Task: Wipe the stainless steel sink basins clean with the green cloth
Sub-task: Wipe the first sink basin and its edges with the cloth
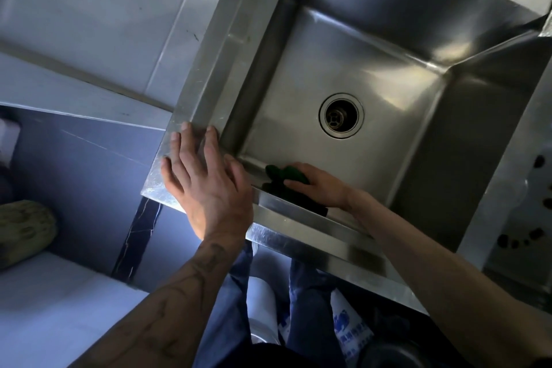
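Observation:
A deep stainless steel sink basin (388,75) fills the upper right, with a round drain (341,115) in its floor. My right hand (321,185) presses a dark green cloth (283,181) against the near inside wall at the basin's front left corner; part of the cloth drapes over the front rim. My left hand (206,179) lies flat, fingers spread, on the sink's front left corner rim (191,116), holding nothing.
A second basin (519,218) with a perforated metal plate lies at the right edge. A steel surface (89,24) adjoins the sink on the left. Below are a tiled floor (89,164), a tan rounded object (24,230), and my legs in jeans.

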{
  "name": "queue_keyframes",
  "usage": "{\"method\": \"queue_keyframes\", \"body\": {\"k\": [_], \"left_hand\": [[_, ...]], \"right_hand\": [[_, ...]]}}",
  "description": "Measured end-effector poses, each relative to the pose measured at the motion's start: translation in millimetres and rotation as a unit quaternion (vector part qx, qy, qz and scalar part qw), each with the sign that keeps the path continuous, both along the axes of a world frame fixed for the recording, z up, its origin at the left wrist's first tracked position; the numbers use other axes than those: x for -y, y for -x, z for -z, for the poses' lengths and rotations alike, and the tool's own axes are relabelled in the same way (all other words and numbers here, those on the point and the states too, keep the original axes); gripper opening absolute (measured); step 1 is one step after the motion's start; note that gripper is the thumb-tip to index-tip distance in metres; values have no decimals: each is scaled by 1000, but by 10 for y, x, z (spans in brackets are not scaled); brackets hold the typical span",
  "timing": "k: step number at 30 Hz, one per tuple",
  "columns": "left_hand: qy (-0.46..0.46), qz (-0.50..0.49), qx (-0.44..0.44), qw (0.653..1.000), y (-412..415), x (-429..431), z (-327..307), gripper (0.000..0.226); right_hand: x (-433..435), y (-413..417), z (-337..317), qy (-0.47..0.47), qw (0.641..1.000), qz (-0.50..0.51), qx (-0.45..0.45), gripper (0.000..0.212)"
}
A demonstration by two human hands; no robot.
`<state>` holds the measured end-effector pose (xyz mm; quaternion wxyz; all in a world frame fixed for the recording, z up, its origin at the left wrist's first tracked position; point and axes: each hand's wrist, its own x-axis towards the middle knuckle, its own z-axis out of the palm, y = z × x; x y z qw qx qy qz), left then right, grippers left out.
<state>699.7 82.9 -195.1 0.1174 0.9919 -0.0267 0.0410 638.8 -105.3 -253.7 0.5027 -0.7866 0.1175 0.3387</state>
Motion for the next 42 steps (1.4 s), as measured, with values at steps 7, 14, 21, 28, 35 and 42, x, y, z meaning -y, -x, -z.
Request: {"method": "queue_keyframes", "body": {"k": [7,14,21,28,35,42], "left_hand": [[-13,3,-2,1000,2,-8,15,50],[-11,6,-12,1000,0,-6,2,51],[-7,1,-24,1000,-1,-3,-13,50],[-9,2,-28,1000,-1,-6,-7,52],[-13,-2,-15,1000,7,11,4,52],[-10,-4,-20,1000,3,8,-3,54]], "right_hand": [[46,226,-283,-63,996,63,19,31],[156,273,-128,-8,1000,20,18,34],[257,364,-110,-18,999,20,-18,32],[298,513,-391,-100,992,79,-12,23],[333,437,79,30,998,-24,-52,31],[402,596,-289,-75,996,55,-13,35]]}}
